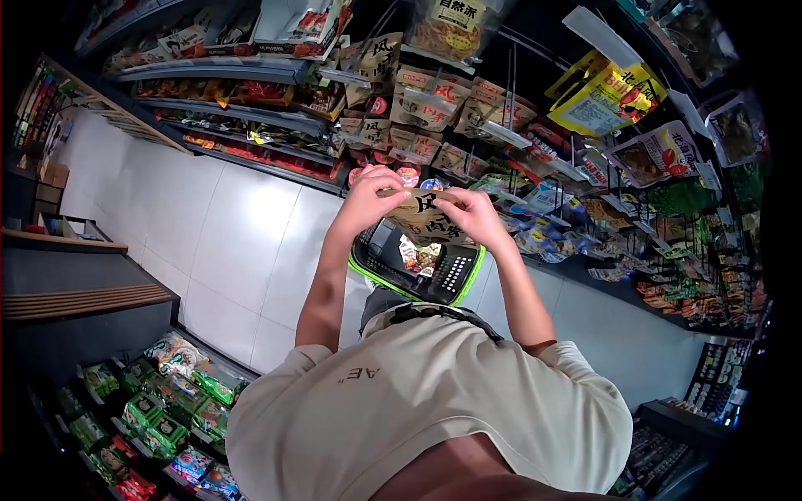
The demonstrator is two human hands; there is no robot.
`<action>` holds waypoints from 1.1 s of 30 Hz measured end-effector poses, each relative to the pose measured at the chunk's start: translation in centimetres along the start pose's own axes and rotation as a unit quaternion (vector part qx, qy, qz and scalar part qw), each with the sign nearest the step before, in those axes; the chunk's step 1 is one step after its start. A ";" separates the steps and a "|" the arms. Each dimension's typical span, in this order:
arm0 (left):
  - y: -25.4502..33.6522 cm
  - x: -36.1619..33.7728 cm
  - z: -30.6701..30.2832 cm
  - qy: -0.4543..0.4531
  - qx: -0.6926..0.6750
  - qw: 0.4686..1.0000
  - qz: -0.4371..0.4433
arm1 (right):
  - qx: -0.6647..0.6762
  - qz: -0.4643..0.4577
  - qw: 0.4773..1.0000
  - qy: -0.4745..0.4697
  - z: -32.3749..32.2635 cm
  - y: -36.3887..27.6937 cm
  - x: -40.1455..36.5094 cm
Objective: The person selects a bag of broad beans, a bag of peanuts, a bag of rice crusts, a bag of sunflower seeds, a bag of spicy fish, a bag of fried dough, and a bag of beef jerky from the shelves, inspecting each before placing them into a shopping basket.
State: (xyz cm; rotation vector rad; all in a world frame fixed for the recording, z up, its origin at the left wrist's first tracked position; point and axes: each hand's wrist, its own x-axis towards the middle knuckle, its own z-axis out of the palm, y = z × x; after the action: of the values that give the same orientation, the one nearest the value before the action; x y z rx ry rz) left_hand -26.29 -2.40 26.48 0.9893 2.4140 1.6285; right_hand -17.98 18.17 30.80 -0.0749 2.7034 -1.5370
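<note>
A brown paper-look snack bag [424, 220] with large black characters is stretched upright between my two hands. My left hand [373, 199] pinches its upper left corner. The upper right corner is gripped by my right hand [474, 219], thumb on the near face. Below the bag is a black shopping basket [362, 260] with a bright green rim. Inside the basket lies a colourful packet [420, 257], partly hidden by the bag.
In front, a shelf rack [242, 71] holds packaged snacks. Similar brown bags [428, 98] and a yellow bag [603, 96] hang from hooks at the right. Green packets [163, 426] fill a low display behind left. Pale tiles [225, 225] cover the floor.
</note>
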 end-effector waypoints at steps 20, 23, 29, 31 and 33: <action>-3.3 -2.2 -1.5 0.103 -0.271 0.937 -0.195 | 0.163 -0.035 0.969 0.183 5.2 1.7 2.2; -5.3 -1.7 -2.5 0.123 -0.384 0.884 -0.235 | 0.148 -0.001 0.973 0.175 5.9 1.6 4.3; -11.1 1.7 -5.2 0.111 -0.388 0.878 -0.256 | 0.126 0.074 0.969 0.199 9.6 3.8 11.9; -13.2 3.4 -6.8 0.096 -0.397 0.874 -0.264 | 0.133 0.098 0.965 0.205 10.5 4.2 14.7; -14.8 5.5 -8.9 0.076 -0.420 0.863 -0.270 | 0.176 0.117 0.955 0.206 11.5 4.5 17.4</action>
State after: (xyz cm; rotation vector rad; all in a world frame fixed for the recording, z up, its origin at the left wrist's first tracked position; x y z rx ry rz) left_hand -41.08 -10.11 19.38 0.0319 1.4852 2.1865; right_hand -34.88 9.60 21.03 0.6172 2.5214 -2.1130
